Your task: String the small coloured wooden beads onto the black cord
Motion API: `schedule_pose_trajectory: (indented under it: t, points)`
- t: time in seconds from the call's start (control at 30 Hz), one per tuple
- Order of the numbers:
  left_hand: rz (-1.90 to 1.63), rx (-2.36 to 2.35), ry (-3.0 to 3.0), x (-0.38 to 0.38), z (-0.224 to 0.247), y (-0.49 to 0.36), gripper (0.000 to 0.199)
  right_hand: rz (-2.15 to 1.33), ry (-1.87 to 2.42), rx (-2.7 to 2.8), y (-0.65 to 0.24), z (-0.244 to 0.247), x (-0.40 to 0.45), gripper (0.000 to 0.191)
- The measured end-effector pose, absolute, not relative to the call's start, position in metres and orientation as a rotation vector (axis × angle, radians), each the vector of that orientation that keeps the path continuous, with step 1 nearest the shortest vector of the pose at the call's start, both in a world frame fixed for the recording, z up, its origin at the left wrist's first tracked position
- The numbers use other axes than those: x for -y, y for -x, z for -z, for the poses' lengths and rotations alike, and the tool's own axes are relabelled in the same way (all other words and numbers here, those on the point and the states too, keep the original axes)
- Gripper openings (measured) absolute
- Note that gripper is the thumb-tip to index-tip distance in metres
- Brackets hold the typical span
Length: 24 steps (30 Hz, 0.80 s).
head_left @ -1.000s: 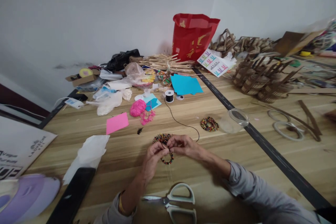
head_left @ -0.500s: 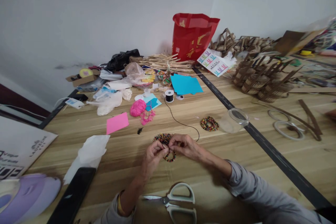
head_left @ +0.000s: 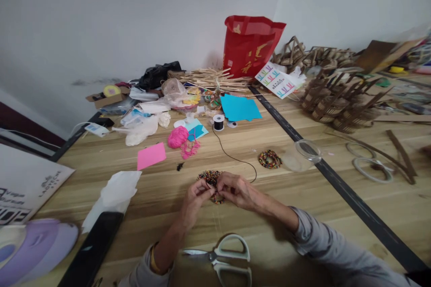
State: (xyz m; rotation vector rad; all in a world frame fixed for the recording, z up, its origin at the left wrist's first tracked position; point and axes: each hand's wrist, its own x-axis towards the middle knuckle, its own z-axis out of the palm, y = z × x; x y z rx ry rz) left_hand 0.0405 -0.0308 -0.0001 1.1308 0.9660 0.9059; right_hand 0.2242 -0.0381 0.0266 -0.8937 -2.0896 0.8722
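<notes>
The left hand point(head_left: 198, 197) and right hand point(head_left: 238, 190) met fingertip to fingertip, both nearly closed, pinching part of the beaded strand point(head_left: 218, 198). The strand hung just beneath them, beside the bead pile point(head_left: 209, 176), on the far side of the scissors point(head_left: 218, 255).

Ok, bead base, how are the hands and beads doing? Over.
Left hand and right hand pinched close together at beaded loop. Bead pile just beyond. Scissors lie nearer the wearer, not blocking the fingers.
</notes>
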Motion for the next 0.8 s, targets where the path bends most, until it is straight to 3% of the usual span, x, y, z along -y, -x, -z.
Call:
schedule_pose_trajectory:
  t: [0.8]
  points:
    - [-0.872,-1.0,-1.051,0.031,0.0002,-0.0441,0.015,-0.868,0.995,2.134,-0.2241,-0.0269,0.0398,0.013]
